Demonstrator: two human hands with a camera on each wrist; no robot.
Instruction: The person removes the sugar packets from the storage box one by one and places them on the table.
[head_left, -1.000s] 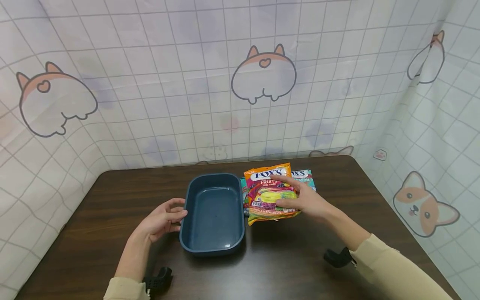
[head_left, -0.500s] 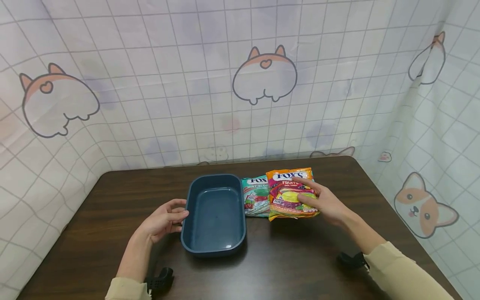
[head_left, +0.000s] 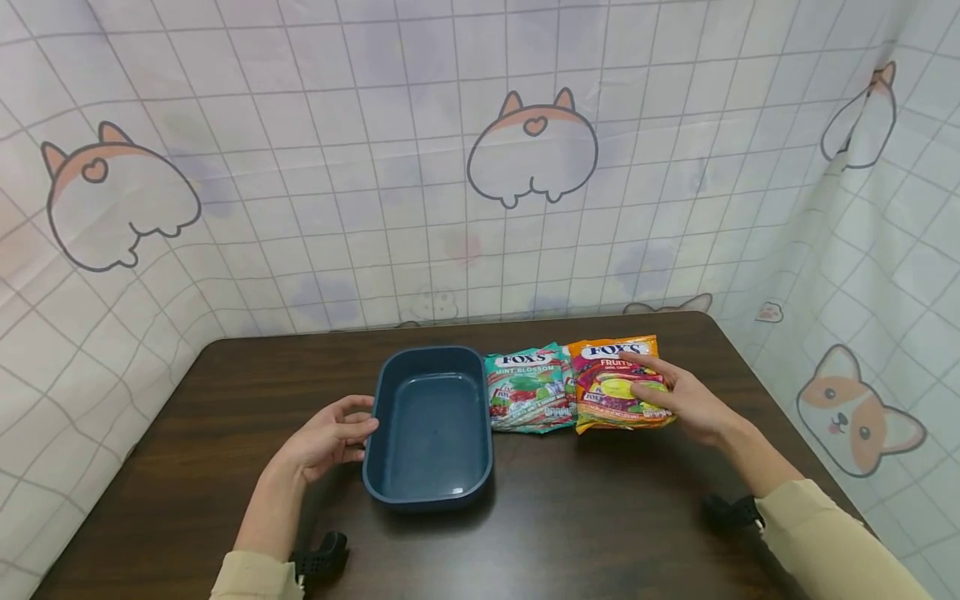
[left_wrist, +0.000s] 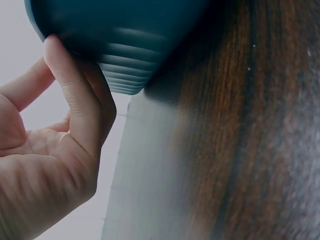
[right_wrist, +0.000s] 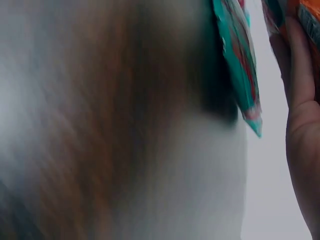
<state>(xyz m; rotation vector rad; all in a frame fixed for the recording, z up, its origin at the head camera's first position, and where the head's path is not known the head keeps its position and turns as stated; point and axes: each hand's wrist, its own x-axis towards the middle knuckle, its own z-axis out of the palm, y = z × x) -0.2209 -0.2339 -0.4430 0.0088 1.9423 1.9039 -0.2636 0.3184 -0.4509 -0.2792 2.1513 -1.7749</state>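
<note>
A dark blue rectangular tub stands on the table. At its left side is my left hand, fingers loosely bent and fingertips touching the tub's outside near the rim; in the left wrist view a fingertip meets the tub's edge. My right hand grips an orange and purple Fox's Fruits candy bag by its right side. Left of that bag, beside the tub, lies a teal Fox's Mint Blossom candy bag. Another teal and red wrapper edge shows between them, mostly hidden.
The dark wooden table ends at the back against a white grid-patterned curtain with corgi drawings. The curtain also hangs along both sides. Each wrist wears a black strap device.
My right hand has moved right with the Fox's Fruits bag, uncovering the Mint Blossom bag beside the tub. The left hand and tub have stayed in place.
</note>
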